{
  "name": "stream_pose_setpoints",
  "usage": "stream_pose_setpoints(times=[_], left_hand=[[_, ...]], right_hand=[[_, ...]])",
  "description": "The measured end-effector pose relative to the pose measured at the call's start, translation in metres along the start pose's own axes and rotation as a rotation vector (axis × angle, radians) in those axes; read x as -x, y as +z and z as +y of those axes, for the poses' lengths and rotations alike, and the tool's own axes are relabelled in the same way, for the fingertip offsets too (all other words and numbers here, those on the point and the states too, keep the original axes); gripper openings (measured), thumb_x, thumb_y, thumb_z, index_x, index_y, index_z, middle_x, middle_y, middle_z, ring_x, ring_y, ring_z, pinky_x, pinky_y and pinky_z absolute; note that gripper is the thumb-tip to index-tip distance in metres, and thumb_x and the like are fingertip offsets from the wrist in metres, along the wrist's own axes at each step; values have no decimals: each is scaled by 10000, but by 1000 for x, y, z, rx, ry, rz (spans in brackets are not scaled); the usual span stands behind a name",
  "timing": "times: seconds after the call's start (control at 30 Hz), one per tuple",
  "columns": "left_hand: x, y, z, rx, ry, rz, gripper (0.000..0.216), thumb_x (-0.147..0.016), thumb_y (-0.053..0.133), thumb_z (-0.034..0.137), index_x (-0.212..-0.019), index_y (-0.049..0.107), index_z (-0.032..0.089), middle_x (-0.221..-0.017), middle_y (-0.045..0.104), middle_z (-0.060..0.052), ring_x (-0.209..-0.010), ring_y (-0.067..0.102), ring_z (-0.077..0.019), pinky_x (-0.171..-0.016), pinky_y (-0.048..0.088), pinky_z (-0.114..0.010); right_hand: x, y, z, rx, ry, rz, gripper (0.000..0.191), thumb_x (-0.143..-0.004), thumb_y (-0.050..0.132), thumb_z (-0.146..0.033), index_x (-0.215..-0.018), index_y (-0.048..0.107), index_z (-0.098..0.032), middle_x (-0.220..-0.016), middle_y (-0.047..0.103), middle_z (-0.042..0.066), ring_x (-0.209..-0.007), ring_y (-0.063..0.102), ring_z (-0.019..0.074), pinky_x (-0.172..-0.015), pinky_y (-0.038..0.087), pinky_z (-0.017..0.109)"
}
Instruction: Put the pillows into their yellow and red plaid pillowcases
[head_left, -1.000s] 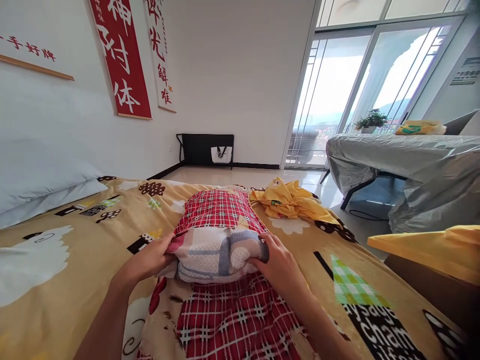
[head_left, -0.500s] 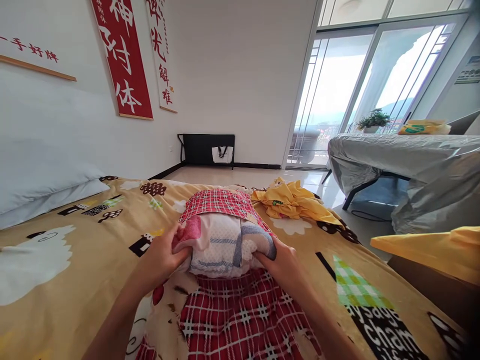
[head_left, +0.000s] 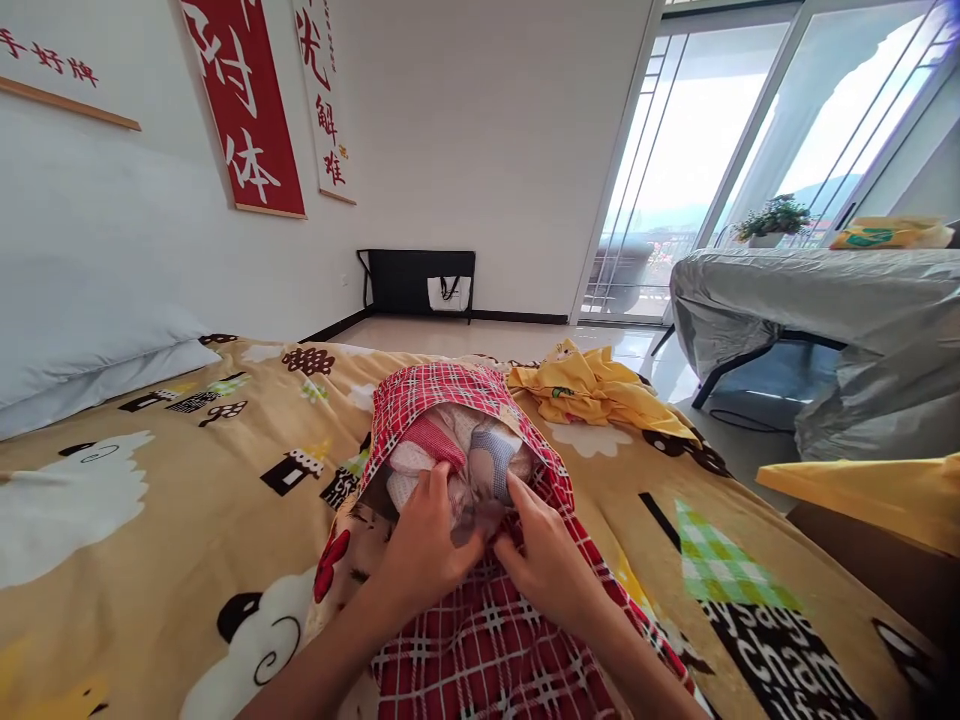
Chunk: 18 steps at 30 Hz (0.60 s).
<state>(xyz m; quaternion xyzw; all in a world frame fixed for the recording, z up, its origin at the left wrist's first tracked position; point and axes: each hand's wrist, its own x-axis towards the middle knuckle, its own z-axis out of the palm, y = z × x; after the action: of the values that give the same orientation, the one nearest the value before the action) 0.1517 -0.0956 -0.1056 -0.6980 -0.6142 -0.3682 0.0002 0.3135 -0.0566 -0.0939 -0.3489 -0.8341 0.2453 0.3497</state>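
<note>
A red plaid pillowcase (head_left: 450, 385) lies on the bed, its mouth gaping toward me and its near part spread flat. Inside the mouth sits a white pillow (head_left: 491, 455) with pink and blue checked patches, its near end bunched together. My left hand (head_left: 431, 540) is closed on the left of that bunched end, thumb toward the middle. From the right, my right hand (head_left: 536, 545) pinches it beside the blue patch. The two thumbs nearly meet. The pillow's far part is hidden in the case.
A crumpled yellow cloth (head_left: 604, 390) lies beyond on the bed's right side. The tan patterned bedspread (head_left: 225, 530) surrounds the pillowcase. More yellow cloth (head_left: 870, 495) is at the right edge. A silver-covered table (head_left: 810, 290) stands past the bed, near the glass door.
My hands have come inward from the pillow's two sides and now bunch its end together. The pillow sits deeper in the pillowcase, whose mouth now surrounds it. The view has tilted down slightly.
</note>
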Motion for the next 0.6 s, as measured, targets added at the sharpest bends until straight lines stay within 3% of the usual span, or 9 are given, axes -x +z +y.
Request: stream_pose_setpoints(times=[0.13,0.33,0.5,0.6], left_hand=[[-3,3,-3,-138,-12,89,748,-734,702,430,-1306,324,130,-1138,517,-155,-1038,562,-316,-863,489,-471],[-11,2,-15,-401,-20,228,635,-772,669,486,-1231,402,138,-1026,540,-113,-897,588,-282,-756,503,-404],[-19,-8,-25,-512,-17,229,343,-810,618,364,-1072,522,166,-916,566,-82,-785,596,-254,-685,469,-342],[-23,-11,-31,-532,-51,223,276,-830,588,323,-1058,542,173,-916,577,-79,-783,605,-253,-670,449,-331]], right_hand=[[2,4,10,-144,-43,-59,827,-671,472,-121,-1480,301,-151,-1509,370,119,-1423,269,293,-1169,238,520],[3,7,18,-172,-126,-207,932,-627,423,-31,-1523,238,-210,-1574,247,35,-1462,156,262,-1185,194,538],[0,4,15,-105,-165,-249,902,-622,414,-12,-1488,334,-250,-1556,298,25,-1441,236,255,-1164,256,514],[-4,6,10,95,-117,-173,583,-716,416,-37,-1235,623,-201,-1345,570,89,-1258,500,249,-1064,392,431]])
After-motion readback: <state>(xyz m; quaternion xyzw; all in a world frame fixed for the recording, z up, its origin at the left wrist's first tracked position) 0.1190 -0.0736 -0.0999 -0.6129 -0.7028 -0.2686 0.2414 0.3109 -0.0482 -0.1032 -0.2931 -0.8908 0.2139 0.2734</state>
